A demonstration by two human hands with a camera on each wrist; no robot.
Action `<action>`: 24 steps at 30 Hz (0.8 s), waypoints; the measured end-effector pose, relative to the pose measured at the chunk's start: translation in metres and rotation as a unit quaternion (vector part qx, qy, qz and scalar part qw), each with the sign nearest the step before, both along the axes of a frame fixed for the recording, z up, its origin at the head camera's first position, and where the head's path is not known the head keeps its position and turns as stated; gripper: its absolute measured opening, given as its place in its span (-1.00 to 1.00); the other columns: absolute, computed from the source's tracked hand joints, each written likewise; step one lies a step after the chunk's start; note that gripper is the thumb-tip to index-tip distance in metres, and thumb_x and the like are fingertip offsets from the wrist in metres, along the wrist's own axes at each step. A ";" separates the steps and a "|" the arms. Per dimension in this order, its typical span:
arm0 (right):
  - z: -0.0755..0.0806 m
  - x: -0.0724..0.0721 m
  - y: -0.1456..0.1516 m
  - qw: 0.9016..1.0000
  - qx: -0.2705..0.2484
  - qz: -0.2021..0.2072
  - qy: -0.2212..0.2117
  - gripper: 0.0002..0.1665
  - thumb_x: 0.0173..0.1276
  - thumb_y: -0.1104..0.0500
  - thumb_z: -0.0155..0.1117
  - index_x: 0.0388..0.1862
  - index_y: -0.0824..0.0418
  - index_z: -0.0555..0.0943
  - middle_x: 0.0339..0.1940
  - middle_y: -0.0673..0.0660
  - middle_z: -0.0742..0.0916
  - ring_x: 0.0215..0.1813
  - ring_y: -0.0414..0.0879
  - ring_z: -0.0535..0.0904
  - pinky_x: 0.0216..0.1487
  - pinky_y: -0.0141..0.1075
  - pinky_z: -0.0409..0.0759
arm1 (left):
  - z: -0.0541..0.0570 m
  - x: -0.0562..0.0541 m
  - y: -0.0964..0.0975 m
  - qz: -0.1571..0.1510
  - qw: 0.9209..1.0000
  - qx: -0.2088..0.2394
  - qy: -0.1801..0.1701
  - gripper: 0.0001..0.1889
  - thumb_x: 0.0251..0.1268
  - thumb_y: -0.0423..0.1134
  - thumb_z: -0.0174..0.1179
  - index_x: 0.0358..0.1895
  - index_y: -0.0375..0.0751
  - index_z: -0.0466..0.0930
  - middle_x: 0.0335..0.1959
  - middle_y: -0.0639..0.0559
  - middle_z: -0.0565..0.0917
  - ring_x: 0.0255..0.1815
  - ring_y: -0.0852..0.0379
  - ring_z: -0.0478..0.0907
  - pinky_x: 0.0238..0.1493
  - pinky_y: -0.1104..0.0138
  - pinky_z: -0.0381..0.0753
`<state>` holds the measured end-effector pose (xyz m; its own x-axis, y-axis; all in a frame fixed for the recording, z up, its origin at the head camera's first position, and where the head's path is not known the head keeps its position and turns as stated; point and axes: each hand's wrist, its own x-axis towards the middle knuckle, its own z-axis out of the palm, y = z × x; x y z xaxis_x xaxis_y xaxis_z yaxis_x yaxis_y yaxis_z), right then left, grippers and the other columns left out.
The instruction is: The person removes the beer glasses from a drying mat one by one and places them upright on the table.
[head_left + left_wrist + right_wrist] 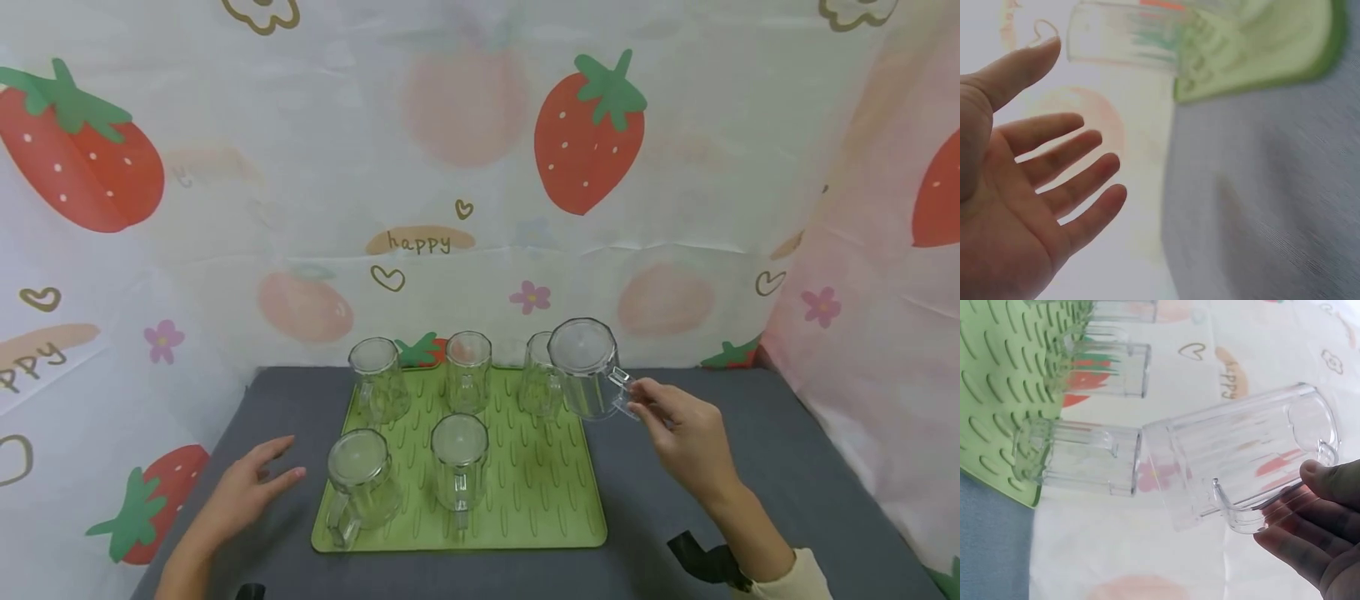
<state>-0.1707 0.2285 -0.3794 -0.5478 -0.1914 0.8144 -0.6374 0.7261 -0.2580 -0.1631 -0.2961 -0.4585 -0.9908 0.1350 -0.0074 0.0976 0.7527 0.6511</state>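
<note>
My right hand (686, 433) pinches the handle of a clear glass mug (588, 379), raised over the mat's back right corner. In the right wrist view, thumb and fingers close on the handle of this tilted mug (1241, 456). It overlaps a standing glass mug (538, 383) in the head view. Several similar mugs stand on the green ridged mat (536, 508), among them a front left mug (362, 479) and a front middle mug (460, 462). Left of the mat, my left hand (243, 492) hovers with fingers spread, holding nothing; its palm shows in the left wrist view.
The mat lies on a grey tabletop (675, 517). Behind it hangs a white cloth (480, 192) printed with strawberries, continuing along both sides. Further mugs stand at the back left (378, 379) and back middle (468, 372) of the mat.
</note>
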 end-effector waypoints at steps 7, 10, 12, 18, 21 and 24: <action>0.004 -0.003 0.001 0.999 0.033 0.002 0.034 -0.62 -0.16 0.51 0.54 -0.27 0.36 0.71 -0.38 0.16 0.78 -0.39 -0.06 0.72 -0.36 -0.47 0.63 | 0.026 -0.004 0.020 0.006 0.999 0.025 0.046 -0.37 0.43 -0.06 0.13 0.39 -0.41 0.29 0.37 -0.43 0.33 0.36 -0.38 0.29 0.25 -0.23 0.39; 0.005 -0.004 0.002 0.998 0.039 0.006 0.041 -0.60 -0.17 0.51 0.54 -0.25 0.37 0.72 -0.37 0.17 0.78 -0.37 -0.05 0.72 -0.35 -0.45 0.64 | 0.038 -0.006 0.027 0.009 0.998 0.051 0.039 -0.36 0.45 -0.06 0.11 0.43 -0.38 0.25 0.38 -0.43 0.32 0.35 -0.40 0.32 0.23 -0.22 0.42; 0.005 -0.004 0.002 0.998 0.043 0.007 0.046 -0.59 -0.18 0.52 0.54 -0.24 0.38 0.72 -0.36 0.18 0.78 -0.36 -0.04 0.73 -0.34 -0.46 0.64 | 0.048 -0.009 0.032 0.008 0.997 0.072 0.033 -0.35 0.46 -0.05 0.10 0.45 -0.35 0.21 0.39 -0.42 0.32 0.34 -0.42 0.35 0.21 -0.20 0.46; 0.008 -0.006 0.001 0.997 0.048 0.021 0.061 -0.55 -0.22 0.54 0.53 -0.22 0.40 0.72 -0.35 0.20 0.78 -0.36 -0.02 0.73 -0.38 -0.40 0.65 | 0.068 -0.018 0.044 -0.013 0.995 0.092 0.040 -0.36 0.48 -0.04 0.08 0.49 -0.25 0.17 0.39 -0.37 0.33 0.32 -0.41 0.39 0.20 -0.19 0.48; 0.010 -0.007 0.000 0.996 0.055 0.030 0.065 -0.54 -0.22 0.53 0.53 -0.22 0.39 0.72 -0.34 0.21 0.78 -0.36 -0.02 0.73 -0.42 -0.35 0.65 | 0.074 -0.021 0.052 -0.024 0.994 0.098 0.047 -0.37 0.48 -0.06 0.07 0.49 -0.23 0.18 0.39 -0.37 0.33 0.33 -0.41 0.37 0.21 -0.20 0.46; 0.012 -0.008 -0.002 0.995 0.061 0.036 0.070 -0.53 -0.25 0.53 0.54 -0.23 0.37 0.72 -0.35 0.21 0.78 -0.35 0.00 0.72 -0.43 -0.31 0.64 | 0.079 -0.023 0.058 -0.035 0.992 0.108 0.047 -0.38 0.47 -0.06 0.08 0.49 -0.22 0.20 0.41 -0.35 0.33 0.35 -0.39 0.36 0.23 -0.20 0.44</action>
<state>-0.1787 0.2269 -0.3672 -0.4125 -0.3282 0.8498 -0.7121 0.6980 -0.0761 -0.1860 -0.2377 -0.3794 -0.9740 0.1910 0.1219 0.2127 0.5853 0.7824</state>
